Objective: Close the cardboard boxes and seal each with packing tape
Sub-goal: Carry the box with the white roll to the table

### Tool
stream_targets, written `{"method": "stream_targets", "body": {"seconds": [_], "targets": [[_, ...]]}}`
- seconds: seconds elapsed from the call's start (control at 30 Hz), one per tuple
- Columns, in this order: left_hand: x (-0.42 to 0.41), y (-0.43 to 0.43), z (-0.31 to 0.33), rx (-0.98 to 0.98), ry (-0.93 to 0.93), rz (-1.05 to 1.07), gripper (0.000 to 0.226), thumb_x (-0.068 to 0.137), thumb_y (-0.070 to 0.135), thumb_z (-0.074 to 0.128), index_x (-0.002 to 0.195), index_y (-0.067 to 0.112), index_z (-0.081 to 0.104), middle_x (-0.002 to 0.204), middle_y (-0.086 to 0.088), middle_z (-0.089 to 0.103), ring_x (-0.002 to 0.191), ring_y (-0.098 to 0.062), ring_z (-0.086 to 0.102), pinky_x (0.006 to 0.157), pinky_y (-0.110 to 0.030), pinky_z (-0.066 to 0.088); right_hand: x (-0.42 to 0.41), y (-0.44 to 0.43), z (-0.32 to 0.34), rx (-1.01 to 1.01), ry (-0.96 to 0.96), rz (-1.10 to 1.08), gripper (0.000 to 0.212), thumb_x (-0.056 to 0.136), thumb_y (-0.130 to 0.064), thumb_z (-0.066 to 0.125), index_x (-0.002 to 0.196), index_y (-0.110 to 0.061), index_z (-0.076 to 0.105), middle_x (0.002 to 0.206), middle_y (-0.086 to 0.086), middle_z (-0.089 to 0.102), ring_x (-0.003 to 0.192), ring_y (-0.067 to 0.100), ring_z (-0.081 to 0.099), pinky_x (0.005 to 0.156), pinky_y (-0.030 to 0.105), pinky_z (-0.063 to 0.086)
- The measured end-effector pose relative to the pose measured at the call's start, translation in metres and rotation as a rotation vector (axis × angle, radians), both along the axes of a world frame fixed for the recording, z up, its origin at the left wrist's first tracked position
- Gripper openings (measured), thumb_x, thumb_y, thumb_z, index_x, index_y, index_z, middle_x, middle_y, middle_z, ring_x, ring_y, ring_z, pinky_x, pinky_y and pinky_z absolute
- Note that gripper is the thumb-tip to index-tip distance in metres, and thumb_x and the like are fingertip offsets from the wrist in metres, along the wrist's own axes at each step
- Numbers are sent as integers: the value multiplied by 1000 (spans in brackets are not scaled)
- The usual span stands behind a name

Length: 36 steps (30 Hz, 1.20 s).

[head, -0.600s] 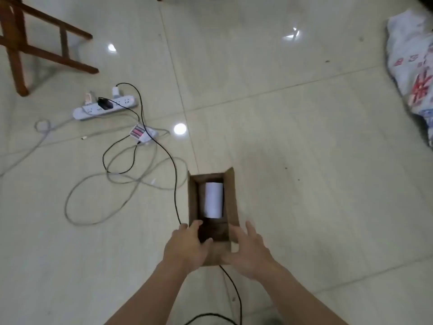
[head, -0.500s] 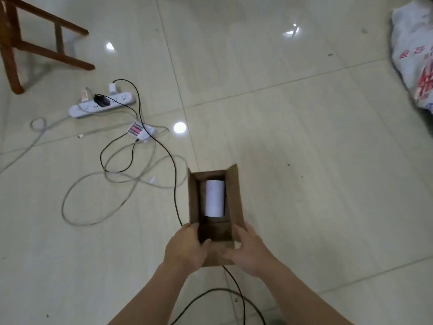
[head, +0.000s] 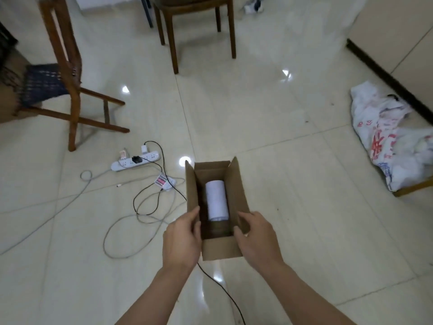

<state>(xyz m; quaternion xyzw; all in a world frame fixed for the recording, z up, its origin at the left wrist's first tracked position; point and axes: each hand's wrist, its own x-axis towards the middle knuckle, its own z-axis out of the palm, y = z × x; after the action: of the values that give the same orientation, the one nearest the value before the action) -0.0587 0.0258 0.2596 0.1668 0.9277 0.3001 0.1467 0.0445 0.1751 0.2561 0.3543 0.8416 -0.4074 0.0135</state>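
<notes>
A small open cardboard box [head: 222, 249] stands on the tiled floor, its side flaps upright. Inside lies a white paper roll [head: 216, 199]. My left hand [head: 181, 238] grips the left wall near the front corner, thumb over the rim. My right hand [head: 256, 235] holds the right flap and wall, thumb inside the box. No packing tape is in view.
A white power strip [head: 136, 161] with plugs and loose grey and black cables [head: 150, 207] lies left of the box. One black cable runs under the box toward me. Wooden chairs [head: 68, 73] stand at the back. A crumpled white printed bag [head: 396, 139] lies at right.
The view has tilted up, showing chairs and the wall. My hands have slid forward along the box sides and now grip the left wall and right flap.
</notes>
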Motion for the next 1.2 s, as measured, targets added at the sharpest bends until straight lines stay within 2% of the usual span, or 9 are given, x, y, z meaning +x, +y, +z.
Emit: {"method": "stream_targets", "body": {"seconds": [0.2,0.33,0.47,0.57,0.63,0.83,1.0,1.1,1.2], "targets": [[3,-2,193,160,135,-41,46,96,4,65,138,21,68,104,2,78,93,-19,71,75,-8,37,-17,20,195,243,-8,72,26,91,-29,65,115,-28,54,101,0,60,85,23,60,72,34,50],[11,-19,306,246,197,-83,47,94,1,69,137,19,68,94,1,79,82,-15,68,73,7,32,-21,18,313,435,-17,103,15,90,-25,61,104,-26,55,92,0,65,78,25,62,67,35,52],[17,-51,396,297,215,-141,49,95,4,70,141,20,65,96,3,78,82,-10,65,73,5,35,-14,-9,404,558,25,89,9,91,-18,60,100,-21,60,87,0,69,74,25,63,61,30,45],[16,-76,450,292,198,-193,50,98,8,67,146,22,60,103,6,77,86,-10,67,74,-7,42,-17,-38,456,602,39,60,9,91,-16,58,99,-20,61,85,0,69,72,24,63,65,35,54],[11,-93,479,287,206,-214,51,100,11,66,148,23,57,102,5,76,84,-13,67,75,-15,44,-23,-53,482,608,40,47,13,91,-16,57,101,-21,62,86,-1,70,73,24,63,67,36,55],[-9,-131,522,264,268,-188,50,101,11,63,150,21,56,100,-8,77,88,-25,68,70,-9,37,-51,-88,525,621,67,89,18,90,-16,58,105,-22,62,89,0,70,79,27,64,67,33,50],[-21,-145,534,219,265,-153,50,102,14,62,150,26,55,74,4,66,59,0,55,58,-6,38,-67,-100,528,621,105,99,17,91,-17,56,107,-22,62,91,1,71,80,27,65,64,33,47],[-32,-148,540,225,277,-153,50,102,15,62,150,26,55,88,1,75,59,3,52,63,-11,36,-76,-102,537,612,117,106,21,91,-16,58,110,-22,63,93,1,71,82,26,64,63,31,41],[-43,-148,555,264,295,-149,50,102,13,63,150,24,56,90,-2,75,61,-1,53,64,-5,38,-90,-100,556,615,147,100,20,93,-18,58,111,-23,63,96,1,72,80,24,61,64,30,40]]}}
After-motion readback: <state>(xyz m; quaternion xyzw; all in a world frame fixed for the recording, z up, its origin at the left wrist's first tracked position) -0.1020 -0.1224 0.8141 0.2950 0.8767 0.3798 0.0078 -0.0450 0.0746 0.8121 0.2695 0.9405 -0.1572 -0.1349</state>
